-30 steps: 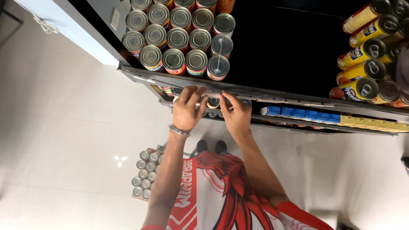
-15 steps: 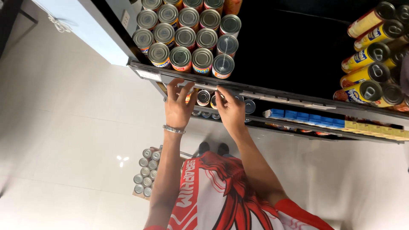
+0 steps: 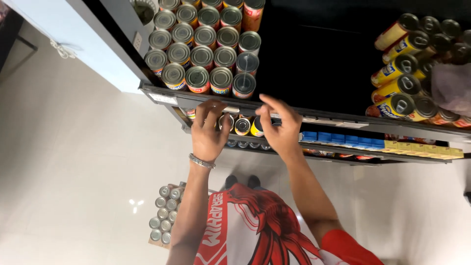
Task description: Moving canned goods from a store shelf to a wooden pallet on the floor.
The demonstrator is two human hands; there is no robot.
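Note:
Both my hands are raised to the front edge of a dark metal shelf (image 3: 343,120). My left hand (image 3: 208,135), with a metal bracelet on its wrist, has its fingers stretched up against the edge, next to a small can (image 3: 226,121) on the shelf below. My right hand (image 3: 280,128) is just right of it, fingers spread and nothing in it. Two more small cans (image 3: 243,126) show between the hands. On the upper shelf, right above my hands, stand rows of cans with silver lids (image 3: 206,51).
Yellow-labelled cans (image 3: 400,73) lie stacked at the upper shelf's right end. Blue boxes (image 3: 338,138) and yellow packs (image 3: 422,147) line a lower shelf. A tray of several cans (image 3: 164,213) sits on the pale tiled floor beside my feet. A light blue wall (image 3: 73,44) is at the left.
My hands have come up from the cans on the lower shelf towards the edge of the upper shelf. My right hand's fingers have spread apart.

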